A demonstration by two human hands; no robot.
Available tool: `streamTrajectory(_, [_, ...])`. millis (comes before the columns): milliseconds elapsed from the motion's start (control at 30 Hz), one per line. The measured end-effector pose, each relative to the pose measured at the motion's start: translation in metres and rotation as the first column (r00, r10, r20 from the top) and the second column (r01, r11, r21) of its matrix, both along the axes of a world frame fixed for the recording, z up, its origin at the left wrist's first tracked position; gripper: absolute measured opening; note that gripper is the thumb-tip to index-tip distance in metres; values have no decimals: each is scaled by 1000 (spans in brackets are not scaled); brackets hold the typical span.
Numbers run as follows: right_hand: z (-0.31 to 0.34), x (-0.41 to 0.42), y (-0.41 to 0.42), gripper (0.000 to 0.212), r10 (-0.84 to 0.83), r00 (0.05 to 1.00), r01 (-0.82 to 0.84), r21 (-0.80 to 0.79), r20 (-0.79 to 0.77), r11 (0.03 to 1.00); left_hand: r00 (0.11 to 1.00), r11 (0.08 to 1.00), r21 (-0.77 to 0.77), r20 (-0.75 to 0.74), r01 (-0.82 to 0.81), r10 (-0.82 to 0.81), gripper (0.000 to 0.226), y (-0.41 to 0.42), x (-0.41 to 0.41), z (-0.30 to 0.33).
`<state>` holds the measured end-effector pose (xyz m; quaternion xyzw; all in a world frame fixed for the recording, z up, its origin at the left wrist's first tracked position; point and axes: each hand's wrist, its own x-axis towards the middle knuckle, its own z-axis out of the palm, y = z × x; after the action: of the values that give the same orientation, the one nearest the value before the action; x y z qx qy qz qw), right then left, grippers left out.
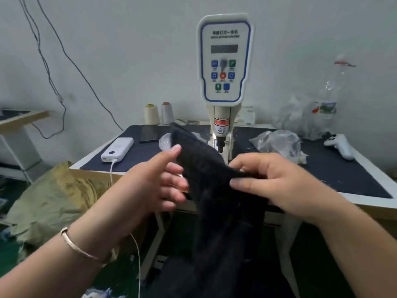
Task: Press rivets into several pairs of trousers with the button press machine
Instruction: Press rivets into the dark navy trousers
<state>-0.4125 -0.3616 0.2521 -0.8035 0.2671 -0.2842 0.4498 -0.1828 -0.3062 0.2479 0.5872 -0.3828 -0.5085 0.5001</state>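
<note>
While both hands hold dark trousers (223, 190) up in front of the table edge, nothing sits under the press head. Far left: olive sack (53, 198) on the floor beside the table, thin cables (64, 61) hanging down the wall. On the dark table mat (343, 175), left part: white power bank (117, 149) with a white cable (111, 171) running off the front edge, black phone (150, 134) behind it, two thread cones (159, 114) at the back. Left hand (159, 181), bracelet (79, 248) on the wrist, grips the trousers' left edge, thumb on top, fingers curled behind the fabric. Trousers hang from both hands down below the table, upper corner raised toward the button press machine (224, 82). Machine stands at table centre, control panel facing the camera, punch tip (220, 147) just behind the fabric; touching or not, can't tell. Right hand (268, 181) pinches the trousers' upper right edge, thumb and curled fingers clamped on it. Right of the machine: crumpled clear plastic bags (279, 143), more plastic piled at the wall, white handheld controller (341, 145) lying near the right edge.
</note>
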Motion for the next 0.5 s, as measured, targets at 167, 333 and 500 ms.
streamTrajectory(167, [32, -23, -23, 14, 131, 991, -132, 84, 8, 988, 828, 929, -369, 524, 11, 198, 81, -9, 25, -14])
streamTrajectory(333, [52, -42, -30, 17, 374, 927, -347, 293, -36, 891, 801, 868, -142, 478, 475, -360, 131, -34, 7, -32])
streamTrajectory(500, [53, -58, -34, 19, 308, 945, -328, 343, 114, 880, 589, 590, 0, 76, 807, -805, 112, -33, -31, -62])
